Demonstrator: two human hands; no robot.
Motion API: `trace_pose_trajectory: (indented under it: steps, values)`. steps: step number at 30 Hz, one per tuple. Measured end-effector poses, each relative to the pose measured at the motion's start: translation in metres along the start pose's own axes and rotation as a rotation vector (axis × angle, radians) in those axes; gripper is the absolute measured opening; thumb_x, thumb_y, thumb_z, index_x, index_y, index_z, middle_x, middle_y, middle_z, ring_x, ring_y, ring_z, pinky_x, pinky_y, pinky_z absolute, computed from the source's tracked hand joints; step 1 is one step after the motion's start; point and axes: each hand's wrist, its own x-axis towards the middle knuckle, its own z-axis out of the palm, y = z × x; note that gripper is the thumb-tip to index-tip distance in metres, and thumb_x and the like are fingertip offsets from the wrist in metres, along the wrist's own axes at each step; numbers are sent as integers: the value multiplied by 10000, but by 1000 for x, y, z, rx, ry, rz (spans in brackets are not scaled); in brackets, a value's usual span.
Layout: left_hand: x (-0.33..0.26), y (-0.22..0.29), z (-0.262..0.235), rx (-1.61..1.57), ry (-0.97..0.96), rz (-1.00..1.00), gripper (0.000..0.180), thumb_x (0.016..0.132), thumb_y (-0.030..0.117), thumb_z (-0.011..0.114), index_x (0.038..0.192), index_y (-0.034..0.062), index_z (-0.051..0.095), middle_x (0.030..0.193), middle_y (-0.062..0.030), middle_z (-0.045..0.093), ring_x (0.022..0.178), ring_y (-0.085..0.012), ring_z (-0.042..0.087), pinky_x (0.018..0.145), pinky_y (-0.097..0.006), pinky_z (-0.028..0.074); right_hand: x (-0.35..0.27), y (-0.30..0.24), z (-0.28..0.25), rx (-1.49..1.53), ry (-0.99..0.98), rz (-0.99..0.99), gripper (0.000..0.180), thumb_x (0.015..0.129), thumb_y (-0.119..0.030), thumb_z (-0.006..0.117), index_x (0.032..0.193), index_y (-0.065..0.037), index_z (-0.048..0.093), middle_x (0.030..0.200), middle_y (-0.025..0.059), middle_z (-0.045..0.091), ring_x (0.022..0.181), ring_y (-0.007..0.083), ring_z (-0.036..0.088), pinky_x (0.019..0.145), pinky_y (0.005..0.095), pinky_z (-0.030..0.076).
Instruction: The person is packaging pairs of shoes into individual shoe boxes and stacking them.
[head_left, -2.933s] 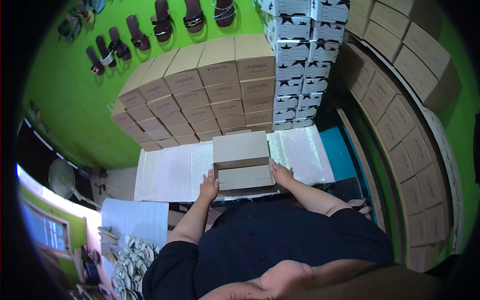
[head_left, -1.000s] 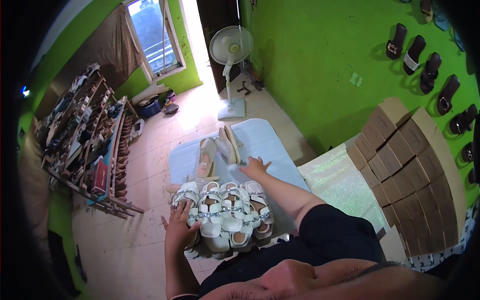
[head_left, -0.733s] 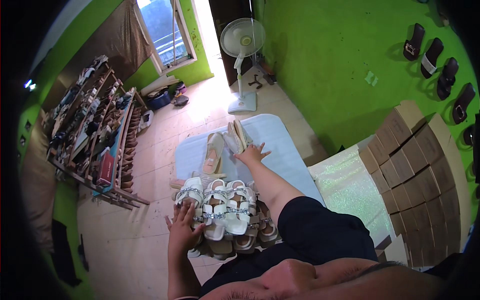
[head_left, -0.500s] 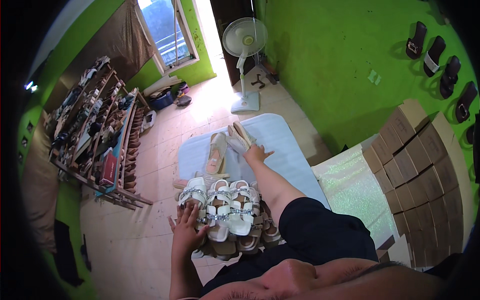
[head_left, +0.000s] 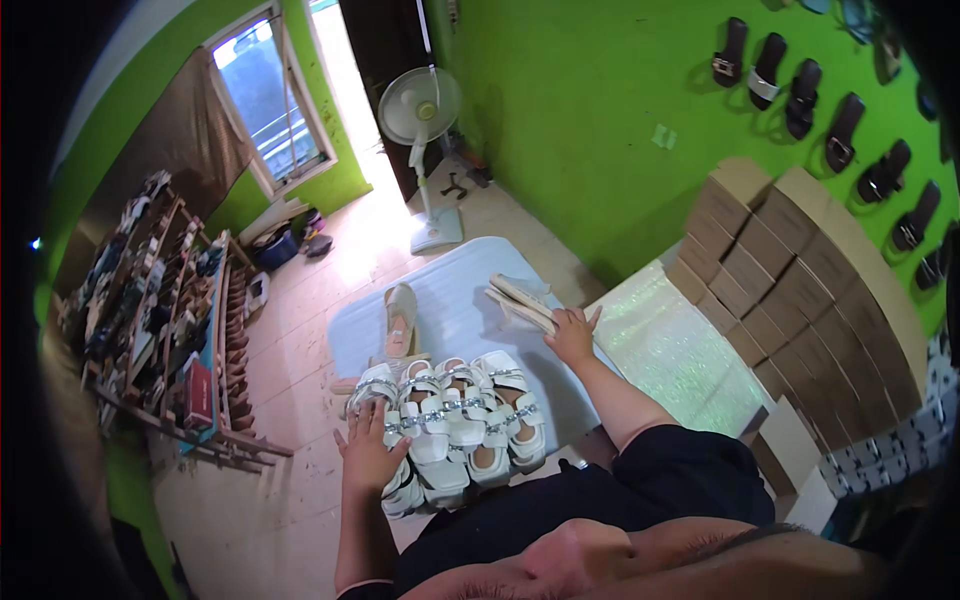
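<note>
My right hand (head_left: 571,336) is closed on the near end of a pair of beige sandals (head_left: 520,302), pressed together over the right side of the pale blue tabletop (head_left: 470,270). The fingers of my left hand (head_left: 370,455) are spread, resting against the left end of a stack of white sandals (head_left: 465,405). These have jewelled straps and stand in a row along the table's near edge. Behind them, toward the left, lies another beige sandal (head_left: 401,320), with more beige footwear partly hidden below it.
Brown cardboard boxes (head_left: 790,290) are stacked on the right beside a shiny whitish sheet (head_left: 660,335). Sandals (head_left: 845,130) hang on the green wall. A crowded shoe rack (head_left: 180,330) stands left; a standing fan (head_left: 422,150) is beyond the table.
My view has swung to the right. My right hand has drawn the beige pair rightward, away from the other beige sandal. My left hand stays at the white sandals.
</note>
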Motion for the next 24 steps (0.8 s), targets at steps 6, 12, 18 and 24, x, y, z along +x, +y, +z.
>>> trace_pose_trajectory:
  steps: [6, 12, 18, 24]
  values:
    - [4, -1, -12, 84, -16, 149, 867, 818, 469, 713, 1532, 155, 335, 1604, -188, 252, 1489, -390, 204, 1169, -627, 122, -88, 53, -97, -347, 155, -266, 669, 688, -361, 802, 1291, -197, 561, 1273, -44, 594, 1325, 166, 461, 1049, 831, 45]
    - [7, 20, -27, 69, -63, 271, 883, 812, 454, 707, 1543, 147, 320, 1613, -203, 221, 1498, -409, 161, 1180, -602, 112, -173, 64, -183, -479, 255, -185, 670, 676, -352, 799, 1285, -207, 564, 1297, -54, 582, 1329, 158, 456, 1062, 816, 12]
    - [3, 57, -29, 134, -40, 422, 879, 823, 461, 706, 1546, 154, 313, 1617, -199, 210, 1504, -400, 145, 1182, -604, 102, -255, 77, -257, -545, 372, -17, 624, 691, -345, 788, 1261, -201, 582, 1276, -63, 594, 1322, 165, 465, 1072, 807, -3]
    - [-25, 127, -13, 95, -109, 682, 883, 807, 475, 713, 1537, 154, 334, 1630, -181, 171, 1511, -383, 117, 1185, -608, 85, -337, 106, -328, -651, 449, 68, 614, 674, -326, 794, 1235, -187, 587, 1227, -48, 623, 1279, 181, 495, 1084, 797, 15]
